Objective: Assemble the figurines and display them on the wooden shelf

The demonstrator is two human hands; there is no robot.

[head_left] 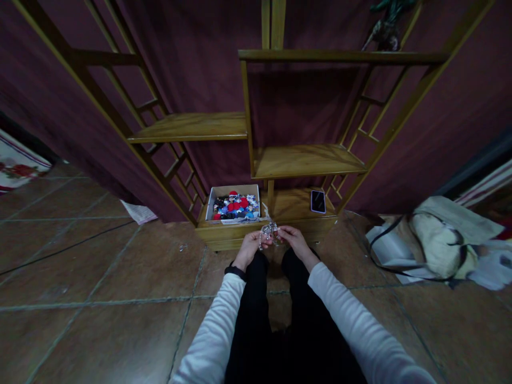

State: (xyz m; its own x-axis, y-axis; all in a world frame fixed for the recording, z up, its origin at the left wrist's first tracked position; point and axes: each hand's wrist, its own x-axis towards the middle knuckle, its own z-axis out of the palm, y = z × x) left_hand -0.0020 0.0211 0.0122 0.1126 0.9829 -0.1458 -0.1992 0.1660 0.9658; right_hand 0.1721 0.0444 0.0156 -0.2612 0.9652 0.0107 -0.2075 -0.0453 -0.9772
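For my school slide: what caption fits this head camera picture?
Both hands, left hand and right hand, hold a clear wrapper.

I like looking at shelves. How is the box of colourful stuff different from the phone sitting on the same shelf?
The white box is bigger and open-topped, filled with red, blue and white small items; the phone is smaller, flat and dark with a pale edge. The box sits on the left of the bottom shelf, the phone on the right. Both rest on that wooden shelf, beyond the left hand and right hand.
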